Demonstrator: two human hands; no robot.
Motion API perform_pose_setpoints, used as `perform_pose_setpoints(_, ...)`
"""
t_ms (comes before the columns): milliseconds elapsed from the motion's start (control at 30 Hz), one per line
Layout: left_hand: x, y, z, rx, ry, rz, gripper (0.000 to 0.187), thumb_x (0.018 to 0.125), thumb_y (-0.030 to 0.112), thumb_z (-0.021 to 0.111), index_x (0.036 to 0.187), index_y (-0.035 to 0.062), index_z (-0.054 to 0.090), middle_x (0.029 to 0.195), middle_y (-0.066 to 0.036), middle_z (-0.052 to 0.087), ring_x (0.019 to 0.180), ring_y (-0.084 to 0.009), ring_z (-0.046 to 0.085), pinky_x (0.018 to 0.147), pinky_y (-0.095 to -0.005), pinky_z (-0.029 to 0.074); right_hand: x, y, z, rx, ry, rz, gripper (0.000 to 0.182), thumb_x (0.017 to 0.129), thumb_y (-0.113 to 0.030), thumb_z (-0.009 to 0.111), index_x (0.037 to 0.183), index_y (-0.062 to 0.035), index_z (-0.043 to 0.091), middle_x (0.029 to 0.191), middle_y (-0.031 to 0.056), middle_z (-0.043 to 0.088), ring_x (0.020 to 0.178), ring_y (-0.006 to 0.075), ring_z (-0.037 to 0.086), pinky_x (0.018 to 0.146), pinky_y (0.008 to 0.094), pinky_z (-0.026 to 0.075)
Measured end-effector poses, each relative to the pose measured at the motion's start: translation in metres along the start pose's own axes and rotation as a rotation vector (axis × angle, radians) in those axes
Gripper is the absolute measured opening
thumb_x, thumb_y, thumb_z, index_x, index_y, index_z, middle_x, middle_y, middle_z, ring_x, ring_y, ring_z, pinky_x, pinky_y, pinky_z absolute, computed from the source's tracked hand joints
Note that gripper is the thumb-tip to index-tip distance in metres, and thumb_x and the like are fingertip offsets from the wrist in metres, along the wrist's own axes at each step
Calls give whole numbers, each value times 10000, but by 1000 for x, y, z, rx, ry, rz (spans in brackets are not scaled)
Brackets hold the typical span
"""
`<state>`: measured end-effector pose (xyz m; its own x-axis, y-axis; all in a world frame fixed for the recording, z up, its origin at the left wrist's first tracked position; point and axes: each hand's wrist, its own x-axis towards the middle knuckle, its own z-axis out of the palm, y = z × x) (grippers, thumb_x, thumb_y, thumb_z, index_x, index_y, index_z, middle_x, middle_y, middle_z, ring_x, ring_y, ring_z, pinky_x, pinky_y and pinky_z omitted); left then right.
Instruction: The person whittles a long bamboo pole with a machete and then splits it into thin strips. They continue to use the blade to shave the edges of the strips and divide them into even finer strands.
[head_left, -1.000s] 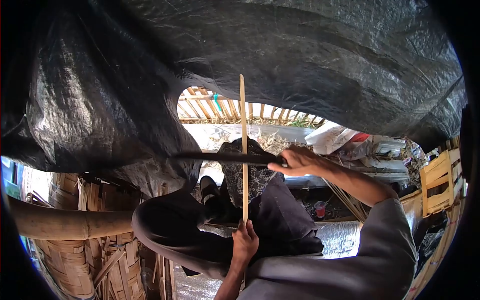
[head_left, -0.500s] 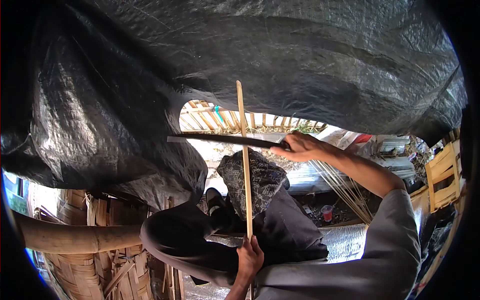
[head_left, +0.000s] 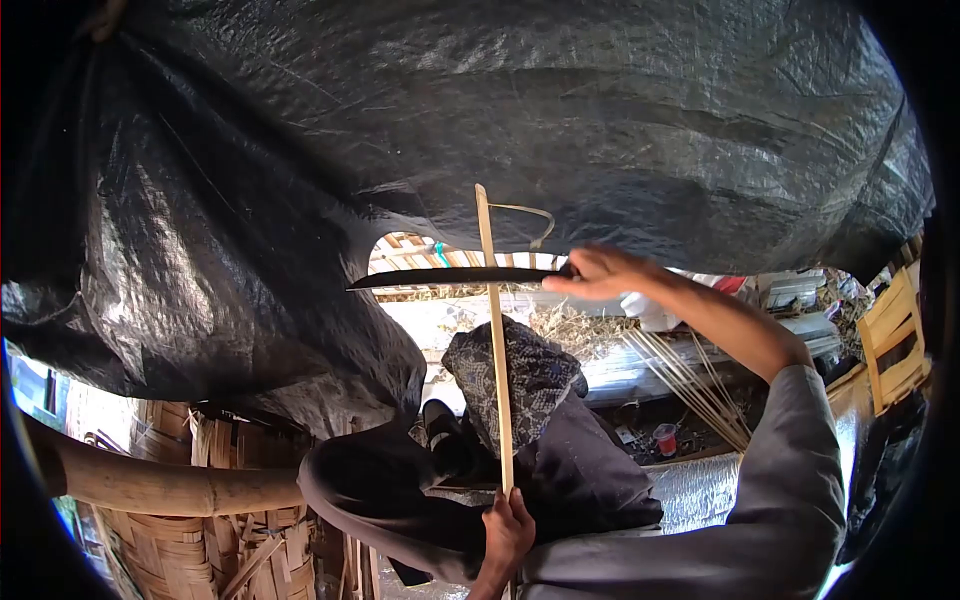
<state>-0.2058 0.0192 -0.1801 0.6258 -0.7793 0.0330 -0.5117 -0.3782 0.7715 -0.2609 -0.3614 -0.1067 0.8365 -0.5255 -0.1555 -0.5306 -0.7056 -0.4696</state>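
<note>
My left hand is closed round the lower end of a long, pale bamboo strip that stands nearly upright in front of me. In my right hand is the handle of a machete, its dark blade pointing left and lying across the strip's upper part. A thin shaving curls off to the right near the strip's top. Behind the strip, a dark patterned cloth covers my knee.
Black plastic sheeting hangs ahead and to the left. A thick bamboo pole lies at the left above woven bamboo. Thin bamboo sticks, a red cup and a wooden frame are on the right.
A thin curled shaving now shows near the strip's top, absent before. The blade's face looks wider and its tip is clearer. Both hands keep their grips.
</note>
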Motion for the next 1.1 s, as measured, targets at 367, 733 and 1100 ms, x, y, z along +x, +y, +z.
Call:
perform_pose_setpoints(367, 4, -22, 2, -241, -76, 20, 239, 883, 179, 467, 743, -15, 457, 499, -107, 473, 412, -217, 493, 393, -324, 364, 20, 110, 63, 481, -173, 486, 854, 778, -720, 250, 1245, -27, 427, 650, 148, 566, 456, 175, 540, 538, 349, 489)
perform_pose_setpoints(733, 14, -15, -30, -742, -402, -339, 342, 905, 345, 450, 849, 16, 523, 657, -16, 534, 563, -66, 496, 509, -207, 405, -166, 78, 238, 1066, -322, 918, 686, 777, -657, 415, 819, 11, 562, 558, 78, 488, 386, 181, 489, 349, 321, 441)
perform_pose_setpoints(1100, 3, -19, -40, -729, -391, -300, 405, 895, 400, 439, 903, 2, 516, 721, -51, 561, 619, -101, 538, 570, -232, 443, -215, 38, 214, 1138, 46, 960, 617, 780, -642, 439, 892, -54, 590, 656, 101, 566, 527, 200, 552, 487, 401, 453)
